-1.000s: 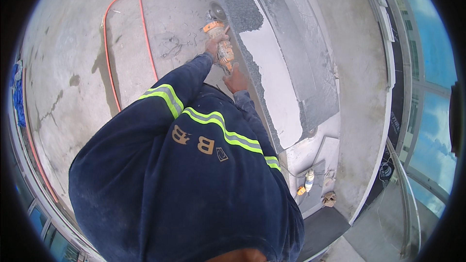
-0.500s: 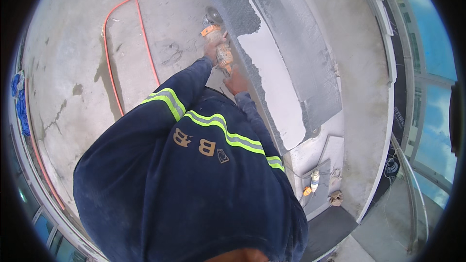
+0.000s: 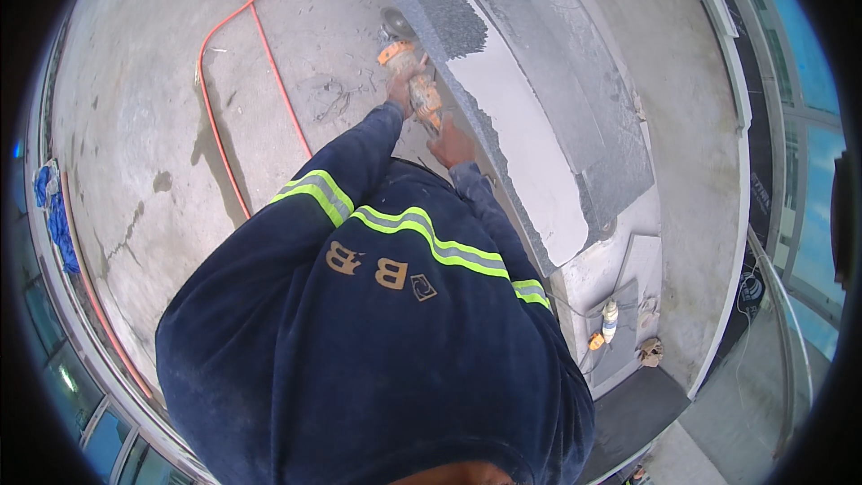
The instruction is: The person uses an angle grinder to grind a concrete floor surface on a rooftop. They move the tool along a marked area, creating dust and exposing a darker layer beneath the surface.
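Note:
Both hands are closed on a dusty orange angle grinder (image 3: 424, 97) beside the left edge of a grey stone slab (image 3: 449, 22). My left hand (image 3: 401, 88) grips the tool's front part, just behind the orange guard. Nearer to me, my right hand (image 3: 452, 145) wraps round its rear end. The round disc (image 3: 396, 24) points away from me, close to the slab's edge; whether it touches the stone I cannot tell. A white patch with a ragged border (image 3: 530, 153) covers part of the slab's top.
Red hoses (image 3: 260, 31) cross on the concrete floor (image 3: 135, 126) to the left. A second power tool (image 3: 610, 321), white and orange, lies on a grey board at the slab's near end, by a crumpled brown lump (image 3: 651, 352). Blue sheeting (image 3: 59, 220) lies far left.
My view has shifted a little, so the scene sits slightly farther right. Both hands keep hold of the angle grinder, which stays by the slab's edge.

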Demonstrator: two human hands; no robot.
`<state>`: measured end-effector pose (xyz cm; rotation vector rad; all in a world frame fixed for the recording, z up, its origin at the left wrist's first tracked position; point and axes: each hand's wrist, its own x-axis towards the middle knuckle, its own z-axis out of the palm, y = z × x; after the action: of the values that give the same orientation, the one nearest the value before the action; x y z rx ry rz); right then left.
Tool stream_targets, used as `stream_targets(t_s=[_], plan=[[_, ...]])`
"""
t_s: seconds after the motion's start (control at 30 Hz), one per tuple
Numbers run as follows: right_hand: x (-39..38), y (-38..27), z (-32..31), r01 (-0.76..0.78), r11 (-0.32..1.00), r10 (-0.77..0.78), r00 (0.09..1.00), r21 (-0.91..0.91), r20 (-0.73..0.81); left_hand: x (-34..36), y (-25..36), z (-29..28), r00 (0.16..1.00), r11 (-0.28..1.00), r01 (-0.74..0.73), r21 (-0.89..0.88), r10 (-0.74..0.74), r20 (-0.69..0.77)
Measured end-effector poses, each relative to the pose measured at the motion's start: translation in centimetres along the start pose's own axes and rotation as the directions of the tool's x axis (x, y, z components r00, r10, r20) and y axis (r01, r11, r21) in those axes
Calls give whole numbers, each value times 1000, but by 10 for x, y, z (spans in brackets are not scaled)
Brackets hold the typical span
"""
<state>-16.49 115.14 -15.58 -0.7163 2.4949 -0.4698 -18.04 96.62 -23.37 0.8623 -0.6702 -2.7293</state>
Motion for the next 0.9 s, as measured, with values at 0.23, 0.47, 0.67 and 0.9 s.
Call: stream_targets(t_s=[0.23, 0.47, 0.67, 0.9], plan=[[3, -1, 1, -4, 1000, 4, 1000, 3, -31, -1, 2, 11, 998, 997, -33, -68, 29, -53], [-11, -1, 0, -6, 1000, 6, 1000, 16, 0, -18, 0, 7, 998, 1000, -17, -15, 17, -56], [-14, -1, 0, -39, 999, 39, 999, 11, 14, -13, -6, -1, 999, 1000, 15, 23, -14, -39], [-1, 1, 2, -19, 1000, 19, 1000, 11, -3, 1, -3, 1, 999, 1000, 23, 10, -22, -38]])
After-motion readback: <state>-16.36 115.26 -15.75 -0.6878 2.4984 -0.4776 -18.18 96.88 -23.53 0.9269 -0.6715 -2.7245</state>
